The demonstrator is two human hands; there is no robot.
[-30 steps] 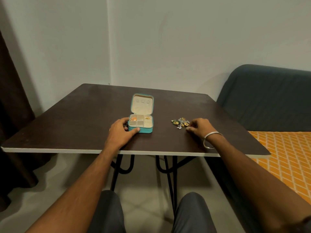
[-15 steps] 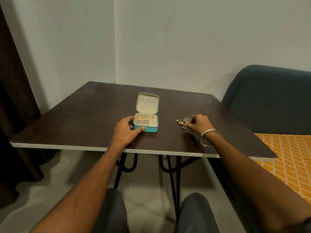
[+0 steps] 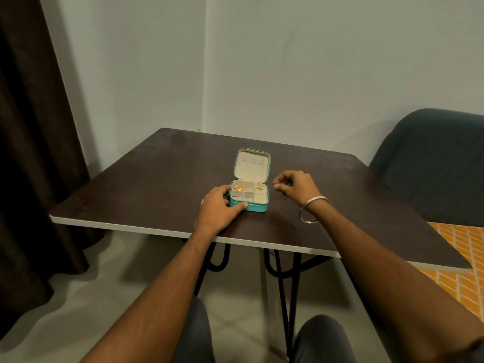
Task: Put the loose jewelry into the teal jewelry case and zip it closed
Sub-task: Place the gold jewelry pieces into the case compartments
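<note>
The teal jewelry case (image 3: pixel 258 206) stands open in the middle of the dark table (image 3: pixel 146 184), its beige lid raised. Gold jewelry pieces (image 3: pixel 237 187) lie in the back left compartment, and one more gold piece (image 3: pixel 259 187) lies in the back right. My left hand (image 3: pixel 218 208) grips the case's front left corner, thumb along the front wall. My right hand (image 3: pixel 294 185), with a silver bangle (image 3: pixel 311 209) on the wrist, hovers just right of the case with its fingers curled in a pinch. What it pinches is hidden, and the loose pile on the table is out of sight behind it.
A dark upholstered chair back (image 3: pixel 429 163) stands at the right, beside an orange patterned surface (image 3: pixel 461 242). A dark curtain (image 3: pixel 34 153) hangs at the left. The table's white front edge (image 3: pixel 131 226) runs near my forearms, and black hairpin legs (image 3: pixel 277 263) stand below.
My right hand lifted off the loose jewelry pile and moved left toward the case, fingers pinched. The left hand stayed on the case. The camera tilted up.
</note>
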